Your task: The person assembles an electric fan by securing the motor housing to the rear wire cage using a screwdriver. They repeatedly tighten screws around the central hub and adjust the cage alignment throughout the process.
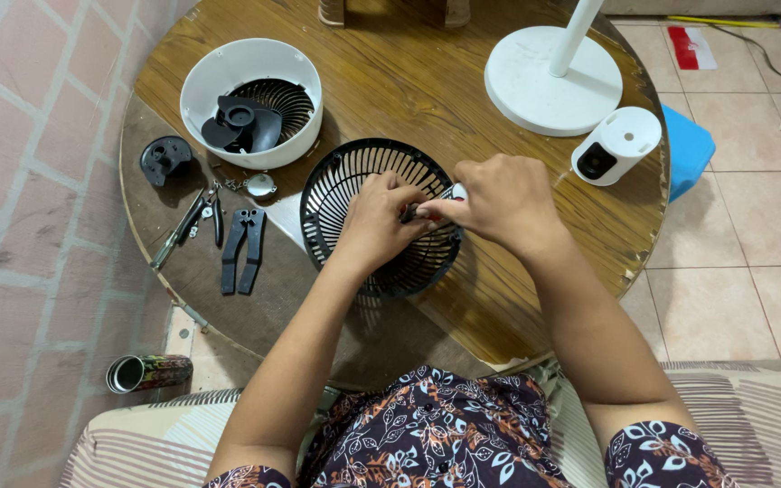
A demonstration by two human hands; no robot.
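Head view: pliers [242, 248] and white fan housing [251, 102] flank black grille [354, 185].

Both hands sit over the black fan grille [381, 221] at the worktop [499, 298] centre. Bare wood lies open from 4 to 6 o'clock. At 10 o'clock the white fan housing [250, 104] blocks passage; pliers [242, 248] and small tools crowd 9 o'clock. The white stand base [553, 81] and motor unit [616, 145] obstruct 1 to 2 o'clock.
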